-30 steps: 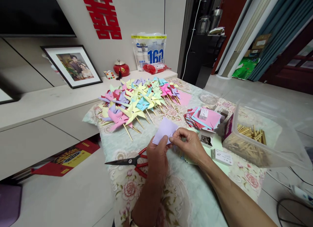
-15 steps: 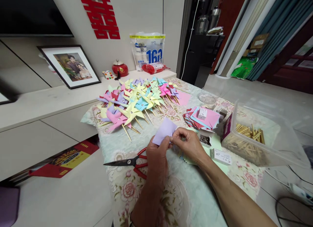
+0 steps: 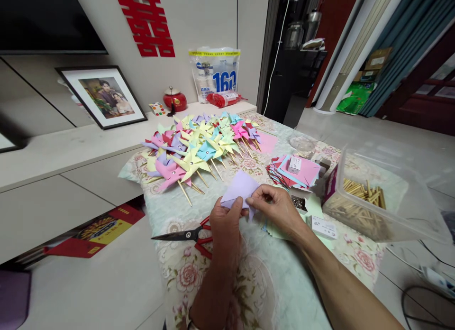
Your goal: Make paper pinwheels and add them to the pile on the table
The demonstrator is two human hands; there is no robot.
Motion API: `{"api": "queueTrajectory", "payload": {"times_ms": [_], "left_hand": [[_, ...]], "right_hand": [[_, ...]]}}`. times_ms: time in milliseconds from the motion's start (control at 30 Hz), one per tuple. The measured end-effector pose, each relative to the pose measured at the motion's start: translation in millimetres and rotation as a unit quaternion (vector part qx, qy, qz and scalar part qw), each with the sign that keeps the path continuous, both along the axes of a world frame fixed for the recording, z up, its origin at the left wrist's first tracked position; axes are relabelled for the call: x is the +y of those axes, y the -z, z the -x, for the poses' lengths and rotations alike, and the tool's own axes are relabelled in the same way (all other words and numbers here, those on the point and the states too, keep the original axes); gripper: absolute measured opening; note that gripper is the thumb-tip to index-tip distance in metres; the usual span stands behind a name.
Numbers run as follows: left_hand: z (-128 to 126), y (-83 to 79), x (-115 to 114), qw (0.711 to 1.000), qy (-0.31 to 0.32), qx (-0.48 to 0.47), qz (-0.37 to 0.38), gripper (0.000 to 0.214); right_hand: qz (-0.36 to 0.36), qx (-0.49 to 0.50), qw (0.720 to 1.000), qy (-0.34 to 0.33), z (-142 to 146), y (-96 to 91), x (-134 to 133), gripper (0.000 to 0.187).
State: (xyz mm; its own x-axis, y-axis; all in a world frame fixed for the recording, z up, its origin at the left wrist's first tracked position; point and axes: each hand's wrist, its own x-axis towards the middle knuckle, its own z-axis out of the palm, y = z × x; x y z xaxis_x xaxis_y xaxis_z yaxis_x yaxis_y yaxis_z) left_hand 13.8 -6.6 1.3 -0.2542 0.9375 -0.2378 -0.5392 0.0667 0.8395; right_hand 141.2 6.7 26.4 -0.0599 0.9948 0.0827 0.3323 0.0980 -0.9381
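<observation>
Both my hands hold a lilac paper square (image 3: 239,187) just above the flowered tablecloth (image 3: 259,278). My left hand (image 3: 224,225) pinches its near edge from below. My right hand (image 3: 275,207) pinches the same edge with thumb and forefinger. The paper tilts up and away from me. Red-handled scissors (image 3: 188,236) lie on the cloth right beside my left hand. A heap of finished paper pinwheels (image 3: 199,147) on wooden sticks lies beyond the paper.
A stack of coloured paper squares (image 3: 296,172) with a small box on top sits to the right. An open box of pins (image 3: 299,202) lies near my right hand. A clear tub of wooden sticks (image 3: 369,202) stands at far right. A low cabinet with a framed photo (image 3: 103,96) runs along the left.
The lilac paper has tipped flatter and spread wider between my fingers. Both hands have stayed in nearly the same place.
</observation>
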Motion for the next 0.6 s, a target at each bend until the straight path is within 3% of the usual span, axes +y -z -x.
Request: {"api": "queueTrajectory", "payload": {"times_ms": [133, 233, 333, 433, 600], "left_hand": [[4.5, -1.9, 1.0, 1.000, -0.005, 0.017, 0.011, 0.034], [6.9, -4.9, -0.1, 0.999, 0.026, 0.026, 0.012, 0.033], [7.8, -8.0, -2.5, 0.996, 0.077, 0.040, 0.005, 0.033], [7.9, -11.1, -4.7, 0.993, 0.101, 0.065, 0.001, 0.032], [8.5, -14.1, -5.5, 0.984, 0.126, 0.126, -0.003, 0.030]], "right_hand": [[-0.060, 0.074, 0.993, 0.071, -14.2, -4.2, 4.8, 0.026], [-0.078, 0.118, 0.985, 0.102, -24.9, -3.6, 9.8, 0.031], [0.004, 0.170, 0.984, 0.044, -30.4, -1.6, 11.9, 0.057], [0.102, 0.210, 0.972, -0.019, -30.4, -2.7, 9.6, 0.067], [0.188, 0.250, 0.947, -0.070, -25.7, -12.4, 2.9, 0.093]]}}
